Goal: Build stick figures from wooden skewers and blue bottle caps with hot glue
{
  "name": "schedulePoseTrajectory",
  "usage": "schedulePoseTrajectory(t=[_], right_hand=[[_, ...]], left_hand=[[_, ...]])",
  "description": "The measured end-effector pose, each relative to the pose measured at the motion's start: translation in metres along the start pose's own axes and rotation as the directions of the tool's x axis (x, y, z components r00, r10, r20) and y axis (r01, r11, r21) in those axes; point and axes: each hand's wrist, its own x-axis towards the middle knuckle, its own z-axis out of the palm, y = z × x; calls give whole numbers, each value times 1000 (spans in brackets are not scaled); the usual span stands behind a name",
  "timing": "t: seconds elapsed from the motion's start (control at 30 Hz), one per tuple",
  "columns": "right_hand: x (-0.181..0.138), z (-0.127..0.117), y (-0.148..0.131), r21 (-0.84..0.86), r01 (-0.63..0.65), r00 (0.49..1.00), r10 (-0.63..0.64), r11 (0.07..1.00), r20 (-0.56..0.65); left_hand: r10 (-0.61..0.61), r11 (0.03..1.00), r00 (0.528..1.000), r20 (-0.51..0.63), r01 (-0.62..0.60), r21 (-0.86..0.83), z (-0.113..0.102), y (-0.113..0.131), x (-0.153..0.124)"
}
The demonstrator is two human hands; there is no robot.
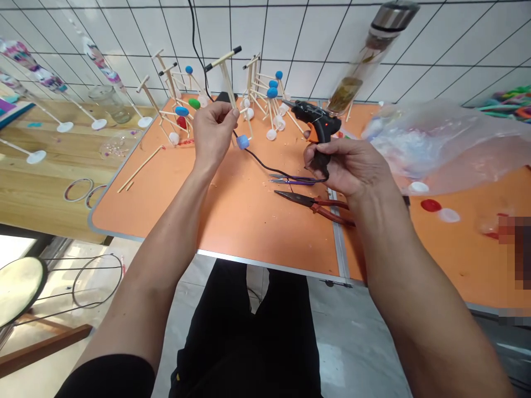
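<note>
My left hand [213, 131] is closed on a thin wooden stick piece [227, 77] with a black-tipped crossbar on top and a blue cap [243, 142] at its lower end, held above the orange table [232, 221]. My right hand [352, 166] grips the handle of a black glue gun [317, 124], nozzle pointing left toward the stick piece. Its black cord [265, 164] trails across the table and up the wall.
Red-handled pliers [317, 204] and small purple scissors [290, 179] lie in front of my right hand. Finished stick figures with coloured caps [265, 99] stand at the back. A clear plastic bag [435, 143], loose caps [431, 205] and a glass bottle [365, 61] are to the right.
</note>
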Motion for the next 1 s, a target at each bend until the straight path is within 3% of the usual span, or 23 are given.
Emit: schedulePoseTrajectory(t=[0.13, 0.37, 0.57, 0.77, 0.87, 1.0], right_hand=[[-9, 19, 0, 85, 7, 999, -11, 996, 51], [-11, 33, 23, -236, 286, 952, -303, 929, -36], [-15, 38, 37, -568, 448, 857, -513, 690, 53], [-20, 46, 42, -693, 579, 726, -658, 429, 199], [-23, 50, 42, -725, 592, 699, -672, 352, 245], [-24, 51, 43, -771, 560, 703, -667, 304, 247]], left_hand=[[3, 1000, 1000, 20, -3, 9, -1, -2, 0], [-7, 999, 994, 110, 2, 41, 1, -12, 8], [-25, 999, 994, 105, 21, 37, 0, -1, 3], [-11, 1000, 997, 79, 10, 4, 6, 2, 0], [-2, 1000, 999, 53, 4, -29, 10, 2, -2], [-5, 999, 999, 45, 7, -41, 14, 6, -8]])
